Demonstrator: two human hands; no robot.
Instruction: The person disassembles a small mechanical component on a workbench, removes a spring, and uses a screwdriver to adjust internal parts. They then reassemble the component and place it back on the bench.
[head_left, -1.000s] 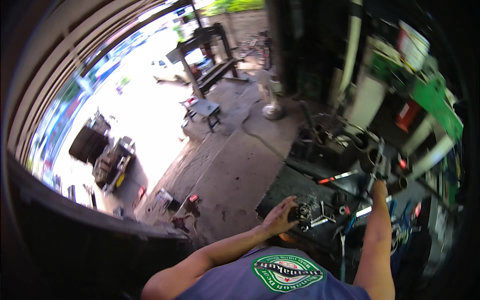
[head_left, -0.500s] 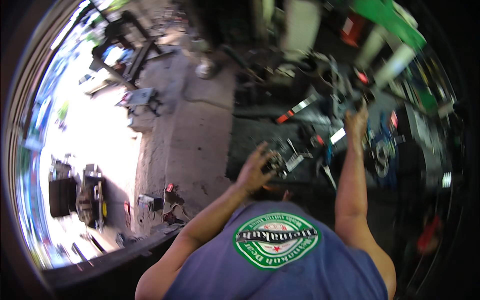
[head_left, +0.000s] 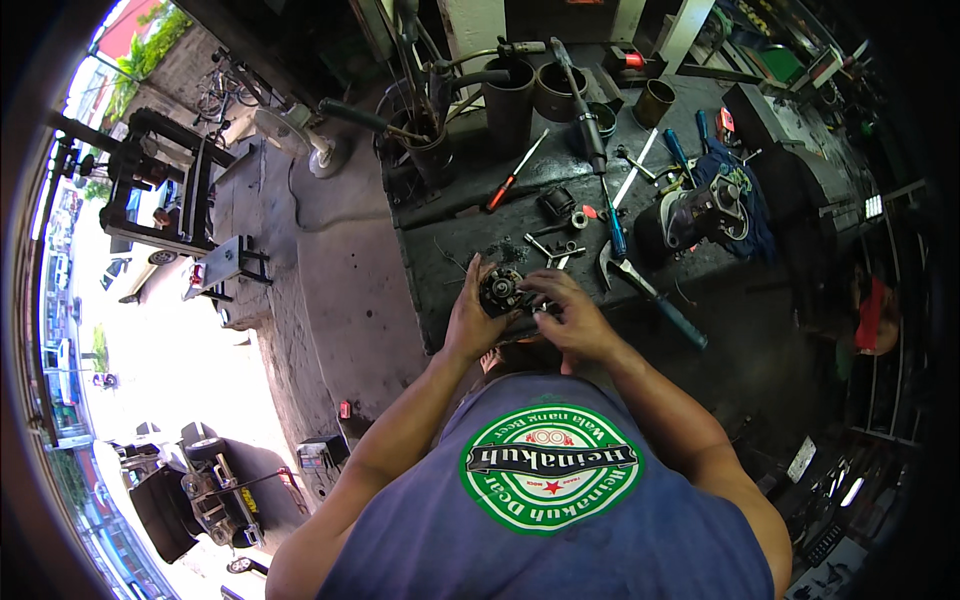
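At the near edge of the bench, my left hand (head_left: 466,322) grips a dark, round metal machine part (head_left: 502,286), its open face upward with a ringed hub in the middle. Against the right rim of this part, the fingers of my right hand (head_left: 580,320) are curled in. Something small and shiny shows between that thumb and fingers, too little to name. A three-armed wrench (head_left: 553,252) lies just beyond my right hand. Right of it rest a blue-handled screwdriver (head_left: 618,238) and a hammer (head_left: 655,298) with a teal handle.
The dark bench (head_left: 440,235) also bears a red-handled screwdriver (head_left: 503,193), a large motor-like unit (head_left: 700,218) and a blue cloth (head_left: 755,240). Metal cans (head_left: 508,105) and a pot of long tools (head_left: 430,155) line its back. A fan (head_left: 318,150) stands left.
My right hand has come back from the far right of the bench to the round part. My left hand has shifted slightly left and closed around the part. The view has swung too.
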